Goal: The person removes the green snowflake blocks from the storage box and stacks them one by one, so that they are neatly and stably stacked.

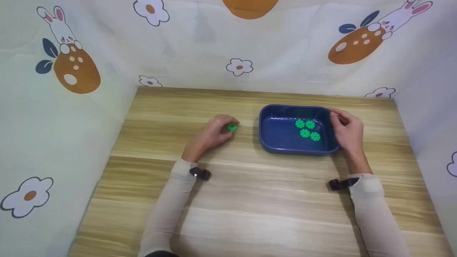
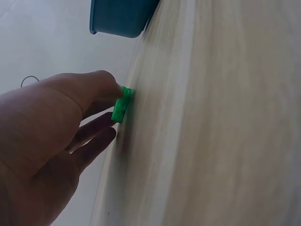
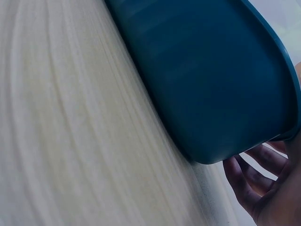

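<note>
My left hand point(image 1: 215, 132) pinches a small green notched disc point(image 1: 232, 127) between thumb and fingertips, left of the blue tray. In the left wrist view the green disc point(image 2: 121, 104) is tilted on edge, close to the tabletop. The deep blue rectangular tray point(image 1: 282, 144) has rounded corners and stands on the table. Several green notched discs point(image 1: 305, 133) lie flat on its floor, toward the right side. My right hand point(image 1: 350, 132) grips the tray's right end, its thumb at the rim. The right wrist view shows the fingers point(image 3: 242, 186) against the tray's outer wall point(image 3: 207, 94).
The wood-grain table point(image 1: 250, 207) is enclosed at the back and sides by pale cloth point(image 1: 200, 46) printed with rabbits and flowers. Dark wrist cameras sit on the left sleeve point(image 1: 167, 207) and the right sleeve point(image 1: 375, 210).
</note>
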Demonstrator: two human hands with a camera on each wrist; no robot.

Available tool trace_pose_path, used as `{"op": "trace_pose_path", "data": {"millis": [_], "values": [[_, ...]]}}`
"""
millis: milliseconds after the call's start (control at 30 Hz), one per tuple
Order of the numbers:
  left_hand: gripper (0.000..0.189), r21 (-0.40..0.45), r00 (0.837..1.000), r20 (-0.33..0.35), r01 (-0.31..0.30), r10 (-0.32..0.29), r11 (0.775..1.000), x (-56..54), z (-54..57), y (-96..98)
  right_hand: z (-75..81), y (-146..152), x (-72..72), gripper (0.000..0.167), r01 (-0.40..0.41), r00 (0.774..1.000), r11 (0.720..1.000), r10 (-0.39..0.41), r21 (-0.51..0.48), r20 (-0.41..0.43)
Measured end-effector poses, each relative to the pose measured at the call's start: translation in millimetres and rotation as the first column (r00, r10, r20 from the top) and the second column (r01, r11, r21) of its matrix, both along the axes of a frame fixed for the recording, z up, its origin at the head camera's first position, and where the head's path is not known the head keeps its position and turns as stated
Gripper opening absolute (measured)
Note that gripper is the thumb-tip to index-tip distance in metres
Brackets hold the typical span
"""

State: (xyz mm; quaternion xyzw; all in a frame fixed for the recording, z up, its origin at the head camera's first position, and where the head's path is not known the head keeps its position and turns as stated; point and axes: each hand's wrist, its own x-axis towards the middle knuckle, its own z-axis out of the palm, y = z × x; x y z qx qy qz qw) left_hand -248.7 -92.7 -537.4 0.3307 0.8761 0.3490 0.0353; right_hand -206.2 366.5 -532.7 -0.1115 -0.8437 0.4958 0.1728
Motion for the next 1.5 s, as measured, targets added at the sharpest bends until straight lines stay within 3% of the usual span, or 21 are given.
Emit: {"op": "trace_pose_path", "data": {"millis": [233, 767, 1100, 1500], "values": [[0.034, -0.010, 0.999, 0.032, -0.034, 0.034, 0.999, 1.3, 1.4, -0.8, 1.4, -1, -0.1, 0.028, -0.002, 1.000, 1.000, 0.002, 0.005, 0.014], [0.032, -0.011, 0.999, 0.033, -0.041, 0.041, 0.999, 1.2, 0.1, -2.1, 2.3, -3, 0.4, 0.029, 0.000, 1.000, 1.000, 0.000, 0.001, 0.026], [0.036, 0.050, 0.996, -0.087, -0.024, 0.029, 0.998, 4.6, 7.4, 8.7, 2.4, -3, 0.6, 0.028, -0.001, 1.000, 1.000, 0.001, -0.016, 0.017], [0.034, 0.181, 0.982, -0.189, 0.005, 0.030, 0.984, 9.5, 30.4, 52.8, 2.2, -2, 1.7, 0.029, -0.001, 1.000, 1.000, 0.001, -0.006, 0.027]]}}
